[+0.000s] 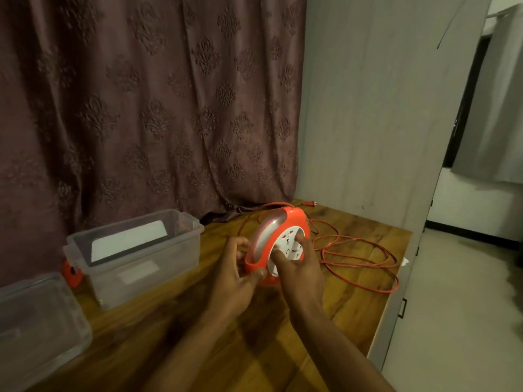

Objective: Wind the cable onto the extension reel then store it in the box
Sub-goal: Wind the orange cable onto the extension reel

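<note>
- Clear plastic is making up the lid lying at the far left of the wooden table; nothing is resting on it.
- Just right of it the box is standing open-topped, with what is looking like a flat white card or tablet leaning inside; I cannot tell which. A small orange piece is sitting against its left end, possibly a latch.
- The left hand is curling round the near left rim of the extension reel, thumb on the front edge and fingers behind, gripping the orange housing.
- The reel is standing on edge on the table, right of the box and apart from it, its white socket face turned towards the right hand.
- The right hand is pressing spread fingers flat on that white face, not closed round anything; it is the hand placed to turn the drum.
- The cable is lying unwound in loose orange loops on the table to the right of and behind the reel, well clear of both hands, its plug near the wall. Winding is looking barely begun.
</note>
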